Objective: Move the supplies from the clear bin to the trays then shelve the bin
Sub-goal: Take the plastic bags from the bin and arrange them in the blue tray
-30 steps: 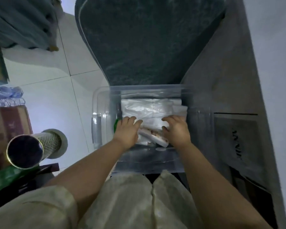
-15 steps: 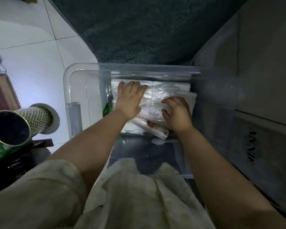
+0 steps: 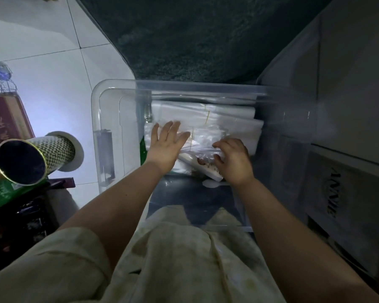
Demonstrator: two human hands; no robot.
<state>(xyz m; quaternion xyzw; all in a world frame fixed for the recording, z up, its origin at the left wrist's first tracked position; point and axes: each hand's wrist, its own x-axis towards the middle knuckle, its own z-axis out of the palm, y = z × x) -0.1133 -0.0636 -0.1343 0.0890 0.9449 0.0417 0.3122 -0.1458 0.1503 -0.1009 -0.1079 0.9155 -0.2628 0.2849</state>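
Note:
A clear plastic bin (image 3: pixel 109 92) stands on the floor in front of me. Inside lie stacked white plastic bags (image 3: pixel 228 121), some bound with thin yellow bands, a crinkled clear packet (image 3: pixel 206 136), a white printed tube (image 3: pixel 208 170), something green (image 3: pixel 143 149) at the left wall and a white spoon (image 3: pixel 212 183). My left hand (image 3: pixel 166 143) lies flat with fingers spread on the bags. My right hand (image 3: pixel 234 160) curls its fingers into the clear packet over the tube. No trays are in view.
A dark green rug (image 3: pixel 195 40) lies beyond the bin on white floor tiles (image 3: pixel 53 84). A patterned tube with a gold rim (image 3: pixel 31 158) stands at the left over dark clutter. Grey boxes (image 3: pixel 348 149) line the right side. A red carton (image 3: pixel 7 123) sits far left.
My left hand slid forward from the near edge of the bags and flattened on top of them. My right hand stayed on the packet by the tube. The view moved closer.

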